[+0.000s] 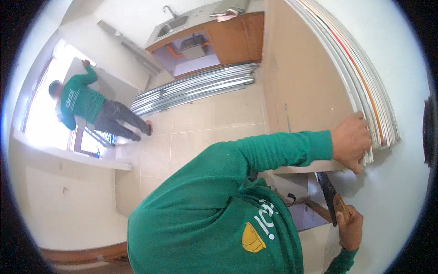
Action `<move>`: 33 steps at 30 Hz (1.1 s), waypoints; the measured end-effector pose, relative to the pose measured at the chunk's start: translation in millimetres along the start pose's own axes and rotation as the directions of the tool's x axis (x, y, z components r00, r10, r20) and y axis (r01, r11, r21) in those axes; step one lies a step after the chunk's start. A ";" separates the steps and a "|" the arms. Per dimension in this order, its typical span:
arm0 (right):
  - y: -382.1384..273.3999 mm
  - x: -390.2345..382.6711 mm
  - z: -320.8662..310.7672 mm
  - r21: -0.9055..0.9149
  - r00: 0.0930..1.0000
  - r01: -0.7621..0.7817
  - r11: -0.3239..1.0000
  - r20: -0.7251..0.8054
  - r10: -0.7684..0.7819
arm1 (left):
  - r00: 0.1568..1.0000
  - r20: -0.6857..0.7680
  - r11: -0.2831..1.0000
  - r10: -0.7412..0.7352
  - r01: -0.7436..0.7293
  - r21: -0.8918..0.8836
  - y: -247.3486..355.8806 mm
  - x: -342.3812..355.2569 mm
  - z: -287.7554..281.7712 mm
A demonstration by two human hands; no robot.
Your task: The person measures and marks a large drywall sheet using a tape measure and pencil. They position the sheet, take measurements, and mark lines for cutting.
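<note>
Fingers (355,214) of right hand (350,230) clamp saw (329,196); left hand (351,142) arched over boards (315,82), grip unclear.

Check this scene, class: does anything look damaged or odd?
Yes. The brown wooden cabinet under the grey metal sink gapes open as if doorless, exposing orange piping. By the left hand, the pale-edged board stack has a ragged lower corner, not a clean edge.
</note>
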State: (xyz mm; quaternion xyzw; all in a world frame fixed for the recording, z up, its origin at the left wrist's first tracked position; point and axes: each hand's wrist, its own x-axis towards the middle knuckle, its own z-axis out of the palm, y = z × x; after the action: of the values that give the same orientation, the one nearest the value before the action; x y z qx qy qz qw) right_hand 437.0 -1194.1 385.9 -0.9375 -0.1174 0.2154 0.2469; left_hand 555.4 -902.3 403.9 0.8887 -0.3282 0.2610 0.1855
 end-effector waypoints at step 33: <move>-14.2 52.9 27.3 -0.120 0.996 0.030 0.992 0.092 -0.019 | 0.990 0.140 0.994 0.025 -0.040 0.103 -11.9 19.5 -35.2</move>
State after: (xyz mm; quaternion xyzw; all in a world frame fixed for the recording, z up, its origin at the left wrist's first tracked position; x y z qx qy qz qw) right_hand 469.3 -1153.5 353.4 -0.9384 -0.1527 0.2473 0.1867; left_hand 564.1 -885.6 441.4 0.9078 -0.3404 0.2184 0.1107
